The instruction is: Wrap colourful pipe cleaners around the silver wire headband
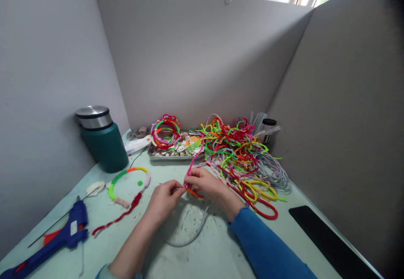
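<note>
"Where are the hands?"

"Close together, just above the middle of the table [170,169]. The left hand [166,197] has its thumb and finger pinched on the grey cord [189,242], which curves down below them. The right hand [202,182] has its fingertips closed on the pink strand [192,163], right beside the left fingertips."

"And that orange piece?"

"The orange strand [195,193] sits just under the right fingers, pointing away to the right. I can't tell whether it's wound on the cord or only lying against it; the fingers hide the join."

"What worries you?"

"The pinch, mainly. It's a small grip on springy stuff, so if either finger eased off, the cord could twist and the winding could slacken. And the pink strand's free end reaches up towards the heap of strands [233,144]. It could catch there if the hands turned sharply."

"Anything on the left?"

"The glue gun [74,224] lies out past the left forearm. A wide swing of that elbow might knock it; whether it's hot, I can't say. The red strand [118,218] trails from the colourful ring [112,188] on that side too, so a dragging sleeve could pull both along."
</note>
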The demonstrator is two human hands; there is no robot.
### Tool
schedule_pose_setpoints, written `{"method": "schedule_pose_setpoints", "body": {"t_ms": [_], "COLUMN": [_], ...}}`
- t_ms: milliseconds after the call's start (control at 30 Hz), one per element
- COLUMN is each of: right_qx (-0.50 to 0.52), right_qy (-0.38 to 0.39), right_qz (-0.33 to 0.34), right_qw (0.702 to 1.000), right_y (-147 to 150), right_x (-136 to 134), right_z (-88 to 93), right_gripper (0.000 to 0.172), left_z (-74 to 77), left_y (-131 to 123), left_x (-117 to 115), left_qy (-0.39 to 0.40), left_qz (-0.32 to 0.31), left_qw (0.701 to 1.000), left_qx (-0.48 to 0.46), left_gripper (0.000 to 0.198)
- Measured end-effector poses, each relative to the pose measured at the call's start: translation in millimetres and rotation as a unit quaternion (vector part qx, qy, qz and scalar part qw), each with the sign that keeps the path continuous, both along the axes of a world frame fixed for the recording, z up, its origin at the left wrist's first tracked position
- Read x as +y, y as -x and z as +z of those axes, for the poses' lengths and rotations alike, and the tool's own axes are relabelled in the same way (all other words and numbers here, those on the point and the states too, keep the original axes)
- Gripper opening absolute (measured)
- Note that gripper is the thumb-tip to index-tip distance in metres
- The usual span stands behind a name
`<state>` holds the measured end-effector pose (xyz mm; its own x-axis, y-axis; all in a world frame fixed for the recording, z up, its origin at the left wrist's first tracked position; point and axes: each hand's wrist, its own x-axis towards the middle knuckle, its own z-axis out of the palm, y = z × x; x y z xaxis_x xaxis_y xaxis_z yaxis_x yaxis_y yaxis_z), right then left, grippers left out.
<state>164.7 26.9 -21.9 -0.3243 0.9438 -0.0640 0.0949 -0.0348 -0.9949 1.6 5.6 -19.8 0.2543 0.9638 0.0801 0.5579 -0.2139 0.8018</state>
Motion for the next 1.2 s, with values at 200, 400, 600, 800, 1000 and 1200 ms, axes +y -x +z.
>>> {"method": "schedule_pose_setpoints", "body": {"t_ms": [200,400,600,800,1000,1200], "right_qx": [0.037,0.071,0.067,0.094,0.122,0.098], "right_qy": [0.056,0.116,0.122,0.040,-0.055,-0.049], "right_qz": [-0.001,0.034,0.109,0.037,0.053,0.087], "right_qw": [0.998,0.990,0.984,0.994,0.990,0.990], "right_y": [-2.4,-4.4,-6.1,-5.9,-3.3,-5.5], "right_x": [-1.8,-3.2,-6.9,-5.0,-9.6,-10.7], "right_z": [5.2,8.9,11.9,9.9,20.2,21.5], "right_gripper": [0.010,0.015,0.022,0.031,0.036,0.033], "left_z": [3.3,9.8,17.3,17.4,25.5,32.0], "left_y": [0.8,1.3,0.6,0.9,3.0,6.7], "left_x": [-1.9,-4.0,-8.1,-8.9,-13.5,-18.0], "left_qy": [-0.018,-0.039,-0.069,-0.098,-0.124,-0.130], "left_qz": [-0.021,-0.054,-0.093,-0.077,-0.084,-0.096], "left_qw": [0.999,0.997,0.991,0.989,0.985,0.980], "left_qx": [-0.017,-0.044,-0.073,-0.084,-0.085,-0.114], "left_gripper": [0.024,0.023,0.022,0.021,0.020,0.018]}}
